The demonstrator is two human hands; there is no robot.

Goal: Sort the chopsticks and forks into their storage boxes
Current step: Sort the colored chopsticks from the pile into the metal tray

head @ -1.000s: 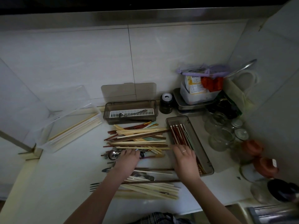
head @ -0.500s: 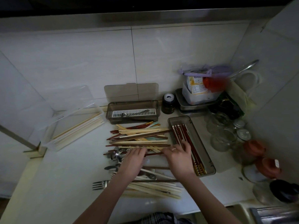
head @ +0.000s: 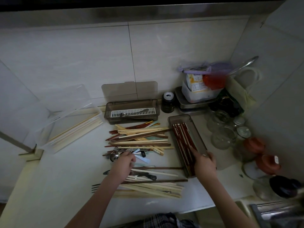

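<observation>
Right hand over tray near desk's right edge, fingers laid on red chopsticks; left hand among loose cutlery, fingers curled, grip unclear.

Print on yellow carton too blurred; nothing legible.

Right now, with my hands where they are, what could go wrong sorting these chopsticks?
The right hand presses dark red chopsticks into the smoky brown box, which sits close to clear glass jars; a shove could knock them. The left hand reaches into a crossed pile of mixed chopsticks over metal spoons, so pulling one might scatter others.
</observation>
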